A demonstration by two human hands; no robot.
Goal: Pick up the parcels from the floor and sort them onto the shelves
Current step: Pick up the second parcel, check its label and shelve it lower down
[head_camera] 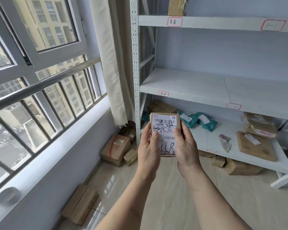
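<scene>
A small brown parcel (164, 130) with a white shipping label and black handwriting is held upright in front of me. My left hand (149, 147) grips its left edge and my right hand (185, 145) grips its right edge. Behind it stands a white metal shelf unit (189, 83) with red-bordered labels on its shelf edges. Its middle shelf is bare. The lower shelf (203, 138) carries teal bags (199, 120), a flat brown envelope (256, 146) and taped boxes (258, 125). One box (177, 5) stands on the top shelf.
Cardboard boxes (115, 149) lie on the floor by the shelf post, with more boxes (81, 205) along the wall under the window (40, 80) at left. A curtain (110, 63) hangs in the corner. More parcels (236, 166) sit under the lowest shelf.
</scene>
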